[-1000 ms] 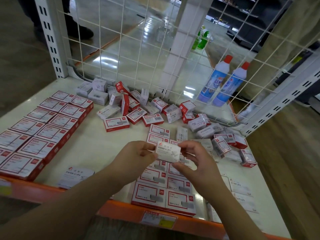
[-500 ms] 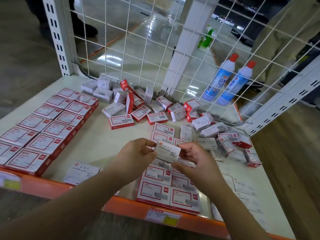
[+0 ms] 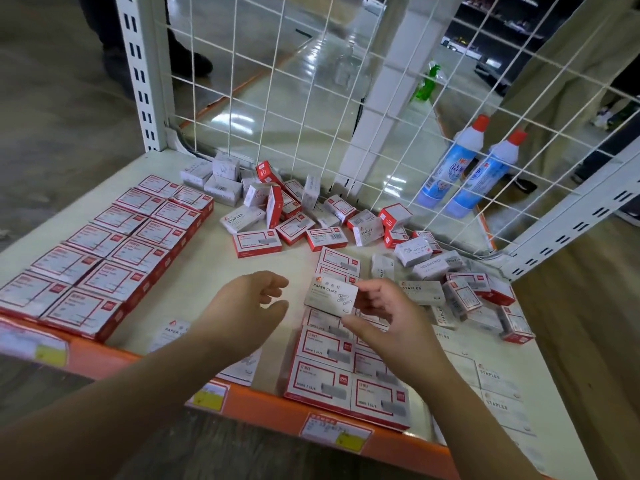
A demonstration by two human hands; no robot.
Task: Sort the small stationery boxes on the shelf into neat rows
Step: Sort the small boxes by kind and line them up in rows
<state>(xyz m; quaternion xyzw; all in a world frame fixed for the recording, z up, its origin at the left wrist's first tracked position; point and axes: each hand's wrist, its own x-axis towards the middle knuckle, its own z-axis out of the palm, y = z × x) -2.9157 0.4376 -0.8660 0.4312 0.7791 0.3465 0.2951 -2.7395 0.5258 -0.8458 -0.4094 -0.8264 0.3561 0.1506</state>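
A white paper-clip box [image 3: 330, 296] is pinched by the right hand [image 3: 388, 315] at frame centre, above the shelf [image 3: 207, 268] — the left hand [image 3: 247, 306], fingers loosely curled, is held empty beside it.

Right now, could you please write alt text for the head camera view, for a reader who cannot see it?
A person's right hand pinches a white paper clips box above a shelf, with the open left hand beside it. Red-and-white boxes lie in neat rows at left; a loose jumble of boxes sits against the wire mesh back.
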